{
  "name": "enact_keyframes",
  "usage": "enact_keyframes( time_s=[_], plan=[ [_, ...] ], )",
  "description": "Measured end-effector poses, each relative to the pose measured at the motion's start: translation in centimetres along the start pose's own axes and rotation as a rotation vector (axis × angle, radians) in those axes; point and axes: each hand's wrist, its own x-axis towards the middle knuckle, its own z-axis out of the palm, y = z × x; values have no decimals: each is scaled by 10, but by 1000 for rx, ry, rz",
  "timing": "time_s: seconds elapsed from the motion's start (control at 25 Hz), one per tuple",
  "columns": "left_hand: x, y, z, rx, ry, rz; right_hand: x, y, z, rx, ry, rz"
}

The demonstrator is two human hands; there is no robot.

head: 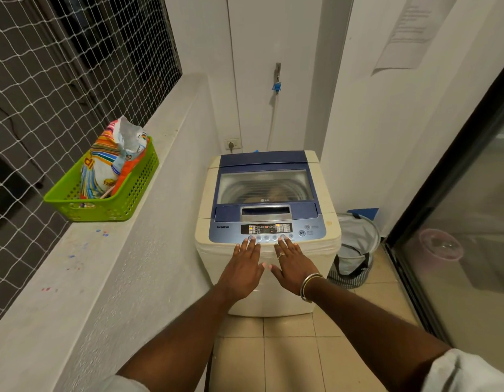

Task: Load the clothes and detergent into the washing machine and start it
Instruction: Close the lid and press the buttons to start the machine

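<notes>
A cream top-loading washing machine [324, 190] with a blue lid stands against the far wall. Its lid [265, 185] is down, and through the window I make out something brownish in the drum. The blue control panel [267, 230] shows lit indicators. My left hand [242, 271] and my right hand [294, 267] lie flat, side by side, over the machine's front edge, fingers straight and fingertips at the row of round buttons. Neither hand holds anything. A detergent bag [109, 162], open at the top, stands in a green basket [134, 190] on the left ledge.
A grey laundry hamper [355, 247] sits on the tiled floor right of the machine. A glass sliding door [457, 250] lines the right side. A netted window runs above the left ledge. A tap with hose [276, 86] and a wall socket [232, 144] are behind the machine.
</notes>
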Motion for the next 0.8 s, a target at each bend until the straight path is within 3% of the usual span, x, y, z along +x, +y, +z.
enact_keyframes(
  time_s=[0.8],
  plan=[
    [22,18,5,-51,-11,83,7,28,7,6,-33,55]
  ],
)
